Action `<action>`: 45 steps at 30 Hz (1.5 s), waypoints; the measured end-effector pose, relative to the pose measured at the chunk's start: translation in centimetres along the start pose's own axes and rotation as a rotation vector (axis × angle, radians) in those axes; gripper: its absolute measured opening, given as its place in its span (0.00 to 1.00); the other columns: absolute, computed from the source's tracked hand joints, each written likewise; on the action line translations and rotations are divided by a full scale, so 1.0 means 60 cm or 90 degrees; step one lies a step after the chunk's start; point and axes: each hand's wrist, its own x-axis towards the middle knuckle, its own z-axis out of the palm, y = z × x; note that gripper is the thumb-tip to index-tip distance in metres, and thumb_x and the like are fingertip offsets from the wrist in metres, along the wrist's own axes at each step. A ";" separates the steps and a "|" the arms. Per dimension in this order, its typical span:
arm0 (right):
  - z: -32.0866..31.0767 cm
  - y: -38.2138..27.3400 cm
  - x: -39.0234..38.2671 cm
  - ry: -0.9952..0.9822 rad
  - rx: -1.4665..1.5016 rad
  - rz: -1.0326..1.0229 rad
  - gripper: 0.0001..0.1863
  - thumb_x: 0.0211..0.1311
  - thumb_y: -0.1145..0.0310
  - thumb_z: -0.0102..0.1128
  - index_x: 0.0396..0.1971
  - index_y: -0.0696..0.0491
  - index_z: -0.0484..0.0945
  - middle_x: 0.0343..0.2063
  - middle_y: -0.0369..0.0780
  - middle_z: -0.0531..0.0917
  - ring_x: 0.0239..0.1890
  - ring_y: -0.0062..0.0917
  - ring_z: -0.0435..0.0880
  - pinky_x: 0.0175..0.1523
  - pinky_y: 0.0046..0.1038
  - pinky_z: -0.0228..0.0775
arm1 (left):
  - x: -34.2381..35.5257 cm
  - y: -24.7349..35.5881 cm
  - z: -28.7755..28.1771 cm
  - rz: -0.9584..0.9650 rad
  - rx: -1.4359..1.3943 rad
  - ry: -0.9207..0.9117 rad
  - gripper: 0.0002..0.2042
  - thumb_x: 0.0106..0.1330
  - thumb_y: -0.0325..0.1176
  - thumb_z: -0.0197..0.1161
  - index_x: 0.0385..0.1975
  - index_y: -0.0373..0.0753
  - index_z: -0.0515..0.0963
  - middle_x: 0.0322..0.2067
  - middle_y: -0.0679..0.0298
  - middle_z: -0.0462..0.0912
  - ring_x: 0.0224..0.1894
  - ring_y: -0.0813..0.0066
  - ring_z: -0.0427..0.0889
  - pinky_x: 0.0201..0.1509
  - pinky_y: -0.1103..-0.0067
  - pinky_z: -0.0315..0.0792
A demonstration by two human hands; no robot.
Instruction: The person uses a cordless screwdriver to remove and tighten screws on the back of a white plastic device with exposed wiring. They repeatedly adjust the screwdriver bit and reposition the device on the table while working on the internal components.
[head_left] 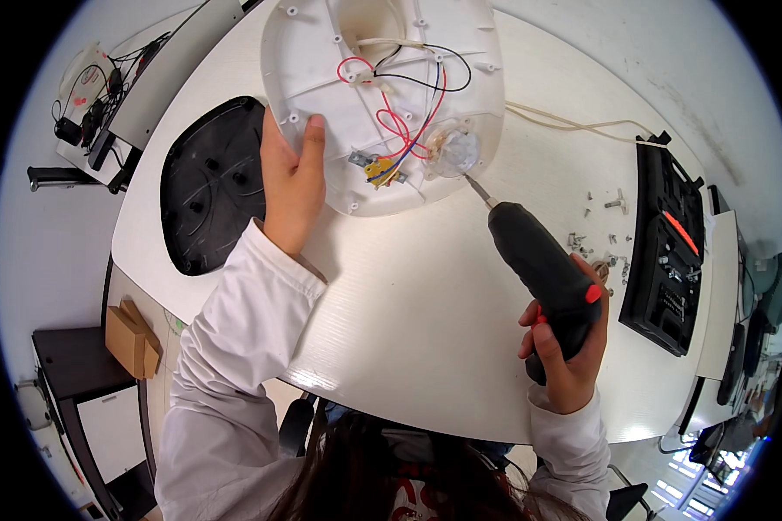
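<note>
My left hand (295, 187) grips the left edge of a white plastic housing (304, 61), which has red, black and blue wires inside, a small yellow component (379, 172) and a clear round plastic piece (452, 149). My right hand (569, 369) is wrapped around a black cordless screwdriver (530, 252) with red buttons. Its bit points up-left at the clear piece's lower rim; whether it touches, I cannot tell. A black molded cover (195, 165) lies left of my left hand.
On the white table (408, 304) are loose screws (582, 241), a beige cord (565, 122) and an open black toolkit (652, 217) at the right. Beyond it are a cardboard box (129, 339) on the floor, a dark cabinet (65, 347) and a shelf with cables (100, 95) at left.
</note>
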 end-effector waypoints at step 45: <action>0.006 -0.038 0.002 -0.037 -0.195 -0.029 0.34 0.53 0.76 0.57 0.61 0.56 0.55 0.28 0.43 0.79 0.25 0.24 0.79 0.34 0.22 0.71 | 0.005 0.010 0.005 0.040 0.031 0.016 0.15 0.67 0.33 0.54 0.48 0.30 0.67 0.39 0.59 0.76 0.42 0.75 0.73 0.48 0.80 0.66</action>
